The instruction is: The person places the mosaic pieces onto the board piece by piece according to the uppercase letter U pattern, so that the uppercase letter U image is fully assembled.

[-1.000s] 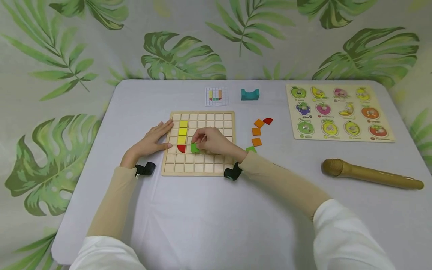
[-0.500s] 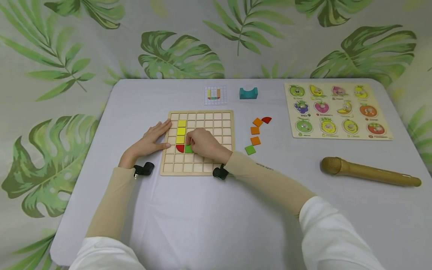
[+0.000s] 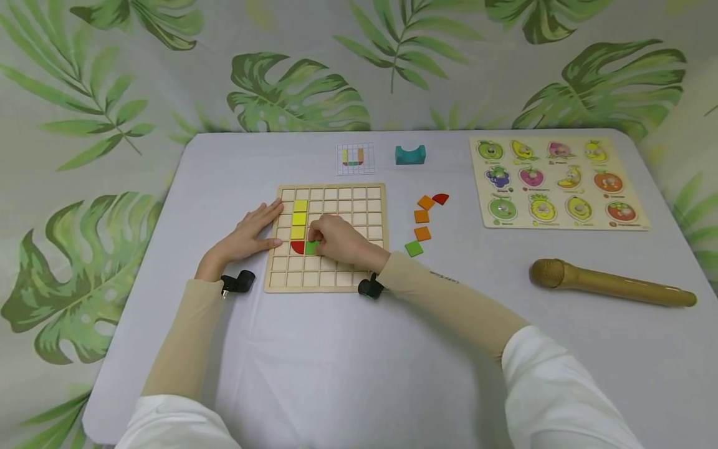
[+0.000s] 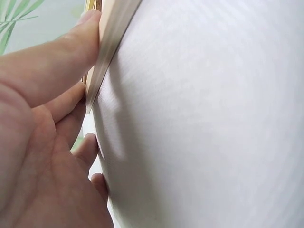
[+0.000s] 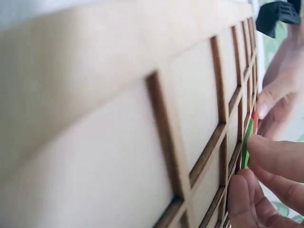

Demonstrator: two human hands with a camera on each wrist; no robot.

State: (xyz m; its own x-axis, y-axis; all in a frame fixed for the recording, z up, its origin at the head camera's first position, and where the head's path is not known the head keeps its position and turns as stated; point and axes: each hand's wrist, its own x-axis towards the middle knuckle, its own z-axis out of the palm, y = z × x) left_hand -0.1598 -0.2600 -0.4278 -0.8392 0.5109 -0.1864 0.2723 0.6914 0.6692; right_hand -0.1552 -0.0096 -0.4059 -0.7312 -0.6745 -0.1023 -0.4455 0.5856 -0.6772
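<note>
A wooden grid board [image 3: 342, 279] lies on the table. My left hand [image 3: 242, 238] rests along its left edge with fingers spread, the thumb on the rim. In one column of cells sit several yellow square tiles [image 3: 299, 219], with a red quarter-circle tile [image 3: 298, 247] below them. My right hand [image 3: 342, 240] pinches a green square tile [image 3: 311, 248] at the cell right of the red one. From the right wrist view, the green tile [image 5: 247, 142] looks slightly tilted against the grid, its far end near the red tile. The fingers partly cover it.
Right of the board lie orange square tiles [image 3: 422, 216], another red quarter-circle [image 3: 440, 199] and another green tile [image 3: 414, 249]. Behind stand a pattern card [image 3: 356, 159] and a teal block [image 3: 411, 155]. Farther right are a fruit puzzle board [image 3: 561, 218] and a brown microphone [image 3: 611, 284].
My right hand has moved left with the green tile, bringing it down beside the red quarter-circle. The left hand has stayed on the board's edge.
</note>
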